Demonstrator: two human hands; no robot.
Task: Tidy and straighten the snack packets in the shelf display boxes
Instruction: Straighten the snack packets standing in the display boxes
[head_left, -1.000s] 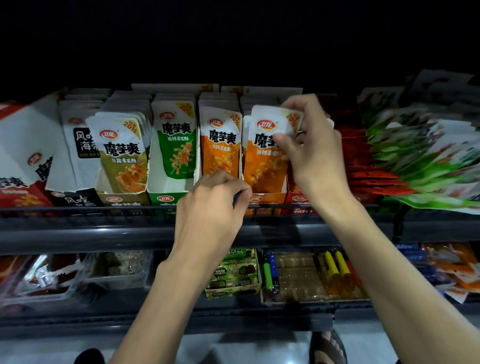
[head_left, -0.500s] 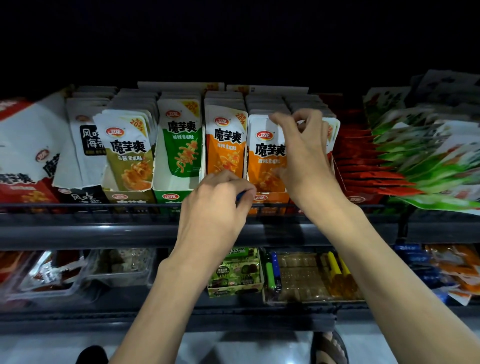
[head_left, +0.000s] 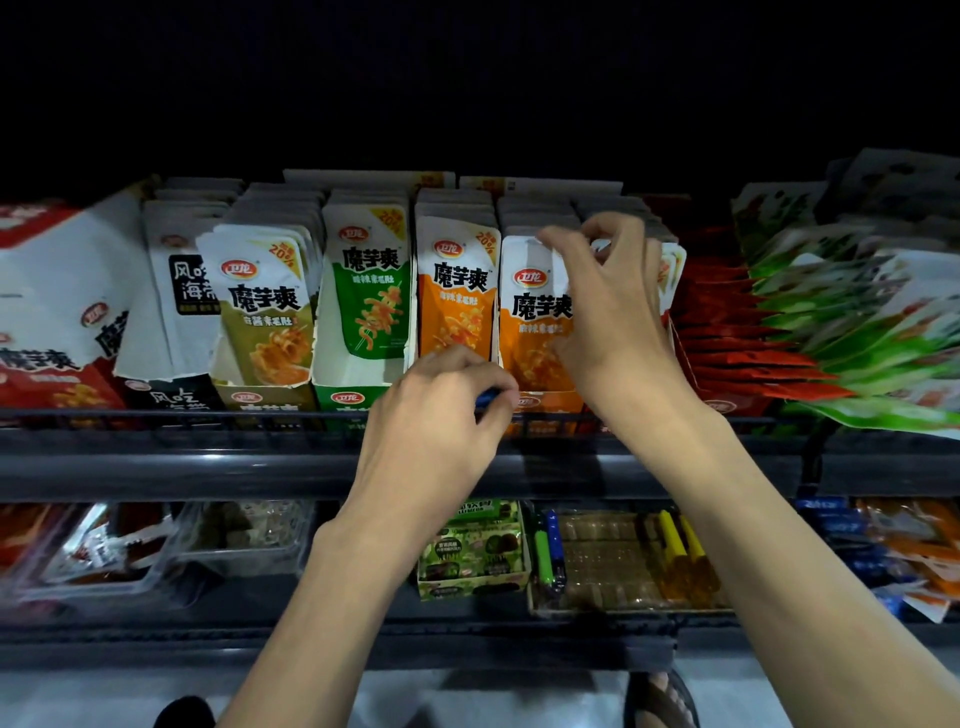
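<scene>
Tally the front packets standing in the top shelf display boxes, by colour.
Orange packets: 2
Green packet: 1
Olive packet: 1
Black-label packet: 1
Mostly hidden packet behind right hand, colour unclear: 1
Total: 6

My orange packet (head_left: 535, 332) reads 魔芋爽 under a 卫龙 logo — the green packet (head_left: 371, 306) too, plus 20%.

orange packets (head_left: 535, 312) behind right hand (head_left: 608, 312), blue object (head_left: 485, 399) in left hand (head_left: 431, 426) unclear
</scene>
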